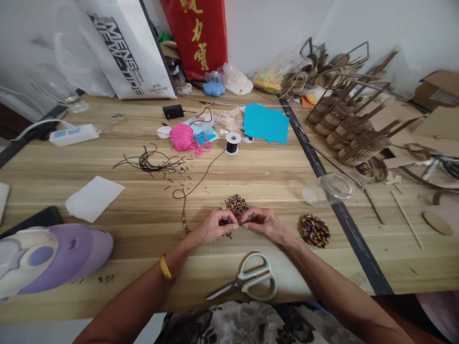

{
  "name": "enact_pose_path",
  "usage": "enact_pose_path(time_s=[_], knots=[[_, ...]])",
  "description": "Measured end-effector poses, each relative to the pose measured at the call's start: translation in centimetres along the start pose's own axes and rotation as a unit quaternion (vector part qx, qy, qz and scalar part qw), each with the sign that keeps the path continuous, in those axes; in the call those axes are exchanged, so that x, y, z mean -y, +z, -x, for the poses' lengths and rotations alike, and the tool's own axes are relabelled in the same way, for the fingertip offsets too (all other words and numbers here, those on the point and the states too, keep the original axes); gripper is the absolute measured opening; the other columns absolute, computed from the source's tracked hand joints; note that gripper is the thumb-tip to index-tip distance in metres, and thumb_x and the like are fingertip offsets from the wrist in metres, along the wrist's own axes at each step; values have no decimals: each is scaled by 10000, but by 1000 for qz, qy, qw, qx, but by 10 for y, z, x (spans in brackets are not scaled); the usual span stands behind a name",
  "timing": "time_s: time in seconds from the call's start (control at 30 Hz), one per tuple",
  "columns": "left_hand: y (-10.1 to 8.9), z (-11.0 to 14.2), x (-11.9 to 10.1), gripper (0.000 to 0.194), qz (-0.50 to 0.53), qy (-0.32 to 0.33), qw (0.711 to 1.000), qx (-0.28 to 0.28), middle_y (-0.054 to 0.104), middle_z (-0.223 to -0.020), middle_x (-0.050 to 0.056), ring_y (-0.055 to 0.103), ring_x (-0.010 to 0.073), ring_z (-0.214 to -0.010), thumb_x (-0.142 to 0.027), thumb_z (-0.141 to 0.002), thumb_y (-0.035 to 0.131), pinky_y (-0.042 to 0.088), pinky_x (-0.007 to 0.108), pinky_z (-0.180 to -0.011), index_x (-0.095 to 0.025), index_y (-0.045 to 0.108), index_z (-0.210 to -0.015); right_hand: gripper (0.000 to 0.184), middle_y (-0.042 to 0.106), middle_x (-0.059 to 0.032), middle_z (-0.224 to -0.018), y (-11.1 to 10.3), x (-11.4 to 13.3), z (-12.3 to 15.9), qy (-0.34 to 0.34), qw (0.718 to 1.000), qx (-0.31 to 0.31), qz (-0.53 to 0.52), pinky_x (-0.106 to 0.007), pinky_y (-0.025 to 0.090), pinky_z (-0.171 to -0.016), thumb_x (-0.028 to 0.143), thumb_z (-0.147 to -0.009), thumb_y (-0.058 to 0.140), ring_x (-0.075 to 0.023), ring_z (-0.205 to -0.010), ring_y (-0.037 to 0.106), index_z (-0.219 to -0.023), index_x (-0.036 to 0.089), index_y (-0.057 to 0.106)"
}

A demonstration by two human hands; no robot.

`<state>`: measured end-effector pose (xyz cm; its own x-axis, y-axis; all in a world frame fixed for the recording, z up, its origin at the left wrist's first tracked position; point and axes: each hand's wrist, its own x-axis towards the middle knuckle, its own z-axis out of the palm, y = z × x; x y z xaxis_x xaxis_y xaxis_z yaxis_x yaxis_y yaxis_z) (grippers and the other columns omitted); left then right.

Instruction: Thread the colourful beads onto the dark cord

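Observation:
My left hand [212, 225] is closed in a pinch near the end of a black cord [208, 173]. The cord comes off a small white spool [233, 138], makes a loop and runs down under that hand. Small coloured beads [184, 221] are strung on it left of the hand, and a few more show just below the fingertips. Facing it, fingertips almost touching, my right hand [264, 224] pinches what looks like a tiny dark bead [242, 223]. Right behind both hands lies a loose pile of beads [236, 203].
Scissors [247, 281] lie in front of my body. A coil of strung beads [314, 231] is to the right, beside a dark strip. Cut black cords [150, 161], pink yarn [182, 137] and blue sheets [266, 123] lie farther back. A purple-white device [68, 255] stands left.

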<state>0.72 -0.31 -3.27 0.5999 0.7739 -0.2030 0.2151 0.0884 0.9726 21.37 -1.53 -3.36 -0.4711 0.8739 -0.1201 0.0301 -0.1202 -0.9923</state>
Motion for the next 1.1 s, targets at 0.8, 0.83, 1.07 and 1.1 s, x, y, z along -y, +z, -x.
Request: enact_pose_path(time_s=[0.8,0.83,1.07,1.1], knots=[[1,-2,0,148,-6,5,1000,-3,569,-591,0,497,81,-538,-251,-766,615,387,183,-533,-105,608,-739,184,627,-17,-757,1,-1,0,7,1000,3,-19,-252,436,-661,306,-746,721,-120,-685,562,-806,149,648],[1,-2,0,145,-6,5,1000,-4,568,-588,0,497,82,-537,-248,-765,614,386,183,-530,-105,608,-737,185,624,-15,-752,1,-1,0,6,1000,3,-19,-250,434,-657,306,-746,722,-118,-679,559,-804,149,645],[3,-2,-2,143,-12,3,1000,-13,559,-575,-4,494,82,-531,-244,-753,617,387,182,-529,-105,614,-724,201,607,-4,-721,3,-1,1,1,1000,3,-9,-235,420,-623,324,-747,720,-110,-651,540,-791,150,630],[3,-2,-2,145,-11,3,1000,-14,560,-575,-4,494,81,-530,-246,-750,620,389,183,-531,-104,616,-724,208,605,-5,-720,4,-1,1,-2,1000,3,-6,-235,420,-619,331,-746,720,-110,-648,538,-790,149,629]])
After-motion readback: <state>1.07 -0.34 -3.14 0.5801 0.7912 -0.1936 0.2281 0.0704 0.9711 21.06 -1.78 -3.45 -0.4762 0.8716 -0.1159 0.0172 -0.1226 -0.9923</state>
